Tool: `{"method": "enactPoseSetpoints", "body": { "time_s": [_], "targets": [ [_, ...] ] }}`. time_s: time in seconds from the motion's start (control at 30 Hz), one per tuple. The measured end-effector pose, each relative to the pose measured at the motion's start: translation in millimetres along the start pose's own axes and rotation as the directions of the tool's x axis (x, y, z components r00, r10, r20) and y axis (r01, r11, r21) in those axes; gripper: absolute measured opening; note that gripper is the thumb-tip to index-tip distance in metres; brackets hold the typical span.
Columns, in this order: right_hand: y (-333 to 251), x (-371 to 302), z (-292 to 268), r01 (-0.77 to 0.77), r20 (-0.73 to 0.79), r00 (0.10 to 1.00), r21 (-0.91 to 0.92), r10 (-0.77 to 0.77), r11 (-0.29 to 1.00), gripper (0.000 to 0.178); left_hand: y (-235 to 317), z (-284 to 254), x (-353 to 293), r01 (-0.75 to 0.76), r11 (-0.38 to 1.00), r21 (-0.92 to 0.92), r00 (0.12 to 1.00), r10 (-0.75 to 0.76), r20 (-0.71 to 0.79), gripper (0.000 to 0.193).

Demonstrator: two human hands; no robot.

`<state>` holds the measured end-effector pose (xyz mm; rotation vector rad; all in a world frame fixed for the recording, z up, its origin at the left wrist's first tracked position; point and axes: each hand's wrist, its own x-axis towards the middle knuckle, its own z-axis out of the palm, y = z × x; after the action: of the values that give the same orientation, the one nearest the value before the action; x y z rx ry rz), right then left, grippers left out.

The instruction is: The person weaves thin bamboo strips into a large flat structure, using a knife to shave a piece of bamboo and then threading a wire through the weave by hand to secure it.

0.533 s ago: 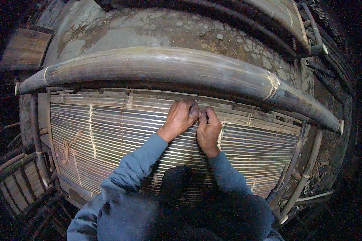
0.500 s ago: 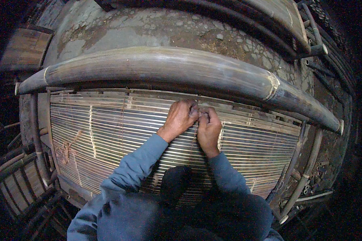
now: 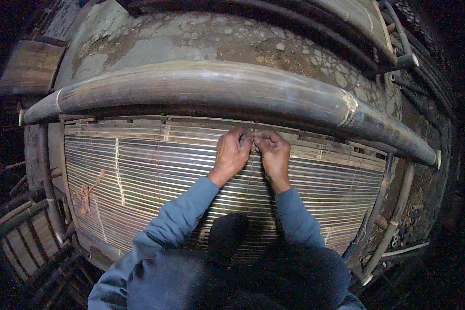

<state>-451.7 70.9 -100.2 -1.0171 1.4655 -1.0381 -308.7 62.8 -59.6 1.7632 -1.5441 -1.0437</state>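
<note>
A wide panel of thin, pale bamboo slats (image 3: 330, 188) lies in front of me, its slats running from left to right. Thin brown cords cross it, and one cord (image 3: 250, 178) runs up the middle to my fingertips. My left hand (image 3: 230, 156) is closed in a pinch at the panel's far edge. Close beside it, my right hand (image 3: 275, 156) pinches too, thumb against forefinger. The cord's end between the fingers is small and partly hidden by them. On the panel's left side lies a tangled bundle of reddish cord (image 3: 86, 198).
Beyond the panel a thick bamboo pole (image 3: 206, 85) spans the frame. Bamboo posts (image 3: 50, 178) stand at the left, and a thin pole (image 3: 395, 222) slants at the right. A slatted bamboo seat (image 3: 28, 237) is at lower left. Stony ground (image 3: 191, 39) lies behind.
My right hand has shifted slightly right and up, its fingers now turned toward the left. My left hand has moved a little, with its wrist lower. Both stay pinched near the far edge.
</note>
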Motion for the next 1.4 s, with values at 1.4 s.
{"method": "enactPoseSetpoints", "body": {
  "time_s": [1.4],
  "targets": [
    [-18.8, 0.6, -4.4, 0.020, 0.095, 0.995, -0.120, -0.009, 0.993, 0.010, -2.4, -18.4, -11.4, -0.380, 0.924, -0.034, 0.911, 0.368, -0.188, 0.012]
  ]
}}
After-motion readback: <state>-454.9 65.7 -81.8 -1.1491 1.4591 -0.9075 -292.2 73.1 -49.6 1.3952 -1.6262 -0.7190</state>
